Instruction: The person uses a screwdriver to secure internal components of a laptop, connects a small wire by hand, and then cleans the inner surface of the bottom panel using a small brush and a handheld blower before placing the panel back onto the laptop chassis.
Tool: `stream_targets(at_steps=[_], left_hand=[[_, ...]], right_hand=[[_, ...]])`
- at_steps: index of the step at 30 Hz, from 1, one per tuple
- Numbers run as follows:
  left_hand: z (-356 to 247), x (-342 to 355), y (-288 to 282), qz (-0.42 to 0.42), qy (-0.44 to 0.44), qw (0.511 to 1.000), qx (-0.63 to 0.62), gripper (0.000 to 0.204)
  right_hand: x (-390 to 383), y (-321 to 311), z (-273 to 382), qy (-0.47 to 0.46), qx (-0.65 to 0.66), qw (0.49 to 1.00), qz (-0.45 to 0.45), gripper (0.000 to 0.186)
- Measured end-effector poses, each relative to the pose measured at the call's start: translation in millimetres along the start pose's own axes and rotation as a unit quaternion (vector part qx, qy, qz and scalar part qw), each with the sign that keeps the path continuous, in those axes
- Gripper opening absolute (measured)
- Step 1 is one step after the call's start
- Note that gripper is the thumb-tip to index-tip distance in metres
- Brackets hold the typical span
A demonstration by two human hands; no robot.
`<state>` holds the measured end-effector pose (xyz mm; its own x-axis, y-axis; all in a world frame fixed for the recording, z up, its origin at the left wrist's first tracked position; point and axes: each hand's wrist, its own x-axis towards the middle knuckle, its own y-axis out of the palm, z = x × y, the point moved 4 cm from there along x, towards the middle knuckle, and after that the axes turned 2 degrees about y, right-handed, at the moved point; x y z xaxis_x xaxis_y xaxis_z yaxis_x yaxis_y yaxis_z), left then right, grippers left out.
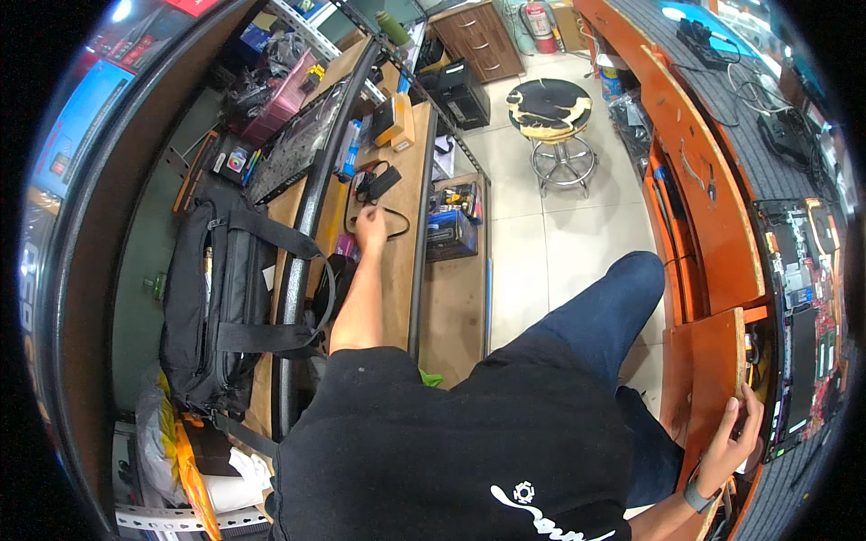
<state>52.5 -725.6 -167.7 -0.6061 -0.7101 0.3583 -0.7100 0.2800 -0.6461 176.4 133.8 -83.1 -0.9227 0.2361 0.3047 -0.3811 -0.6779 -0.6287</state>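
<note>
My left hand reaches out over a wooden shelf on the left, its fingers closed on a thin black cable that loops beside it. Just beyond the fingertips lies a black power adapter. Low on the right, my right hand grips the top edge of an orange drawer, which is pulled out from under the workbench. A dark watch is on that wrist. The drawer's contents are mostly hidden.
A black bag stands left of the shelf. Small boxes sit further along it. An opened laptop with bare boards lies on the grey bench top. A worn round stool stands on the tiled floor ahead.
</note>
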Motion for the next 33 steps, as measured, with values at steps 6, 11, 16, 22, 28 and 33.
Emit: stream_targets(at_steps=[6, 11, 16, 22, 28, 33], left_hand=[[-266, -27, 17, -0.015, -0.045, 0.820, -0.571, 0.098], [-263, 11, -21, -0.065, -0.100, 0.743, -0.658, 0.070], [-265, 13, -24, 0.015, -0.040, 0.719, -0.694, 0.046], [-287, -20, -12, 0.051, 0.002, 0.742, -0.669, 0.040], [-335, -73, 0, 0.120, 0.041, 0.717, -0.685, 0.038], [-370, -117, 6, 0.165, 0.060, 0.685, -0.707, 0.036]], right_hand=[[-4, -4, 2, -0.004, -0.016, 0.999, -0.038, 0.026], [-3, -3, 13, -0.002, 0.013, 0.998, -0.056, 0.023], [-5, -3, 11, 0.011, 0.021, 0.998, -0.052, 0.023], [-4, -6, 14, 0.019, 0.012, 0.999, -0.048, 0.021], [-2, -5, 17, -0.004, 0.018, 0.998, -0.053, 0.021], [-1, 2, 28, 0.034, 0.109, 0.990, -0.084, 0.021]])
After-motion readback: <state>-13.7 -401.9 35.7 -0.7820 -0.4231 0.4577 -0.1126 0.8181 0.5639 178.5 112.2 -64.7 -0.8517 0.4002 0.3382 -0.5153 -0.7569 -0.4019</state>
